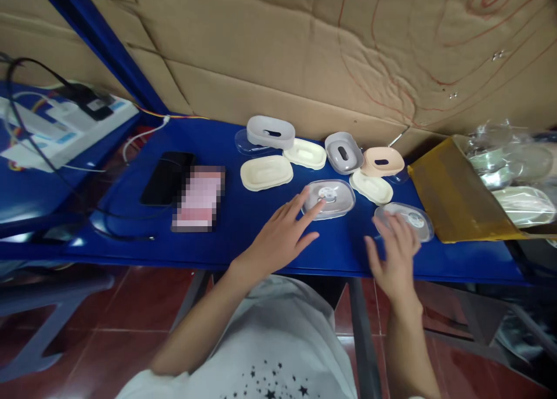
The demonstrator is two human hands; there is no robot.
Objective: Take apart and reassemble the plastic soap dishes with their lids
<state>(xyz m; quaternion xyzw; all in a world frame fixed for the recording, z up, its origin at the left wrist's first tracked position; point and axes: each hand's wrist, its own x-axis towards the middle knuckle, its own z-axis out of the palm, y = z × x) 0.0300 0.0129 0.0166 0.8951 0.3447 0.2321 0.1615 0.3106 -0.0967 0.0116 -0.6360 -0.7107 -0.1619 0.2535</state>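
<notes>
My left hand (pixel 287 231) has its fingers spread, with the fingertips over the near left edge of a clear-lidded oval plastic case (pixel 337 199) that bears a round label. Over on the right, my right hand (pixel 394 251) is slightly blurred, its thumb apart from the fingers. Its fingertips overlap the left part of a second clear-lidded case (pixel 420 222); whether they touch it I cannot tell. Behind the hands lie a light grey oval shell (pixel 270 129), a darker grey one (pixel 343 152) and a peach one (pixel 383 161), each with a slot. Cream trays (pixel 266 173) lie among them.
A taped cardboard box (pixel 461 207) with plastic-wrapped pieces stands at the right. To the left lie a black phone-like object (pixel 165 178), a pixelated pink rectangle (pixel 200 199) and cables. A power strip (pixel 82 132) sits farther left. Cardboard (pixel 261 51) walls the back of the blue table (pixel 217 248).
</notes>
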